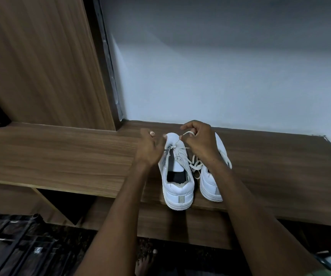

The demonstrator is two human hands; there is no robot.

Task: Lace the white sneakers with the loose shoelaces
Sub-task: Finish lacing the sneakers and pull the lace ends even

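Two white sneakers (178,182) stand heels-forward on a wooden shelf (61,154), where the right hand (199,142) pinches a looped shoelace (187,134) above the left shoe's toe and the left hand (150,148), fingers curled, grips its other strand.

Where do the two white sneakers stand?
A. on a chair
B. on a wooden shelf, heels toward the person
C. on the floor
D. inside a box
B: both white sneakers stand side by side on the wooden shelf, with their heels toward the camera at the shelf's near edge.
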